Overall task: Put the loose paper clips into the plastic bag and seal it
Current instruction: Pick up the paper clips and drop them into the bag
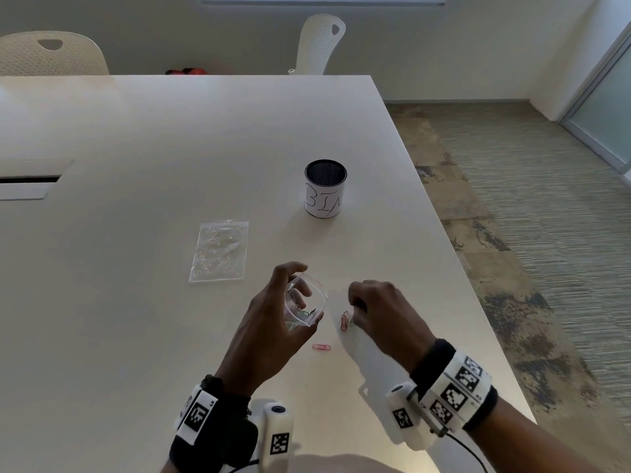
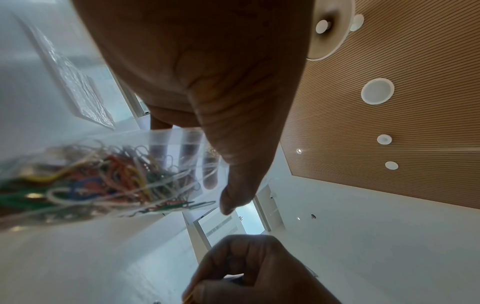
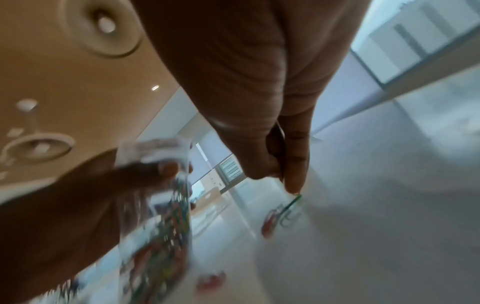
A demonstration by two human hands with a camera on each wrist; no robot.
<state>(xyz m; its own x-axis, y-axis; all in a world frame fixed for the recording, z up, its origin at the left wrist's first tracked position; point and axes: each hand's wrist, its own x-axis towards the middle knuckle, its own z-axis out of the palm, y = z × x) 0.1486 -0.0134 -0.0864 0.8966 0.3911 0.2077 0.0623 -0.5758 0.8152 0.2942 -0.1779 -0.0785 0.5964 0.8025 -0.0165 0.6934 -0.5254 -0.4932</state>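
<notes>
My left hand (image 1: pixel 273 302) grips a clear plastic bag (image 1: pixel 302 314) just above the table, its mouth held open toward the right. Several coloured paper clips (image 2: pixel 116 176) lie inside it. My right hand (image 1: pixel 370 302) is curled just right of the bag, fingertips down at the table. In the right wrist view its thumb and forefinger (image 3: pixel 293 168) pinch a thin wire clip, and the fingertip touches a green clip (image 3: pixel 291 207) lying beside a pink one (image 1: pixel 344 319). Another pink clip (image 1: pixel 321 346) lies loose on the table below the bag.
A second clear bag (image 1: pixel 220 250) lies flat left of centre. A black mesh cup (image 1: pixel 325 187) with a white label stands behind the hands. The table edge (image 1: pixel 478 302) runs diagonally on the right. White chairs (image 1: pixel 319 42) stand at the far side.
</notes>
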